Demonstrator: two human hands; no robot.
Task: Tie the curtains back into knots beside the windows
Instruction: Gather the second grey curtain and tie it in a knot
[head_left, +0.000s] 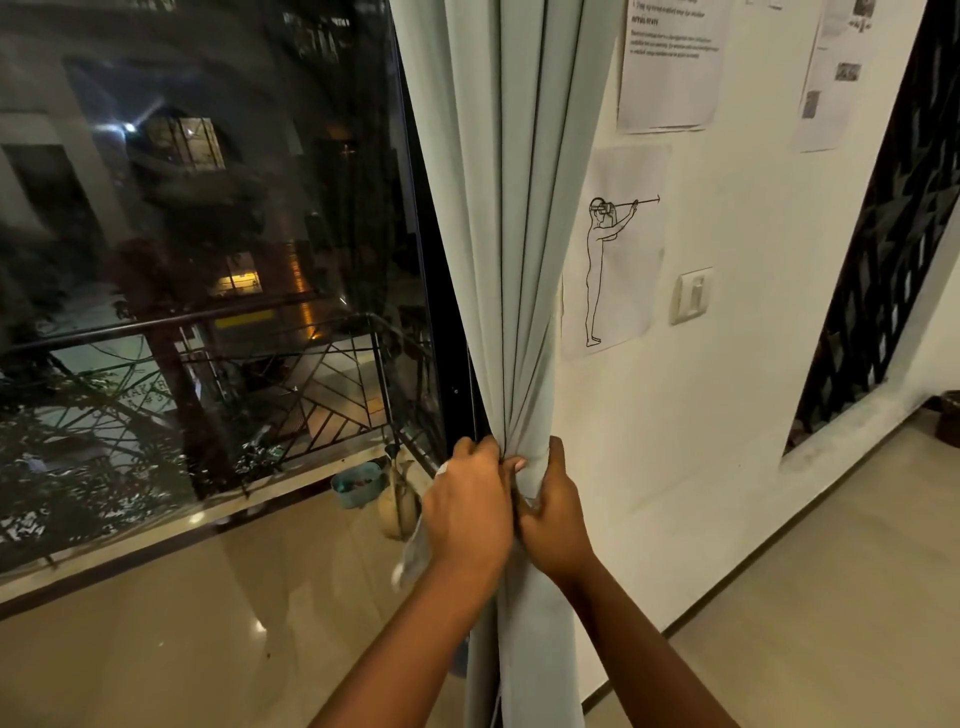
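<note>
A pale grey-green curtain (511, 218) hangs in long folds at the right edge of a large dark window (208, 234). The folds are gathered into a narrow bunch at about waist height. My left hand (467, 512) grips that bunch from the window side. My right hand (553, 512) grips it from the wall side, thumb up along the cloth. Both hands touch each other around the gathered fabric. Below them the curtain falls straight down between my forearms. No knot shows in the cloth.
A white wall (753, 364) with taped paper sheets (670, 62), a line drawing (613, 260) and a light switch (692, 295) stands right of the curtain. A black metal grille (883, 260) is farther right. A teal pot (358, 483) sits outside by the balcony railing (285, 395).
</note>
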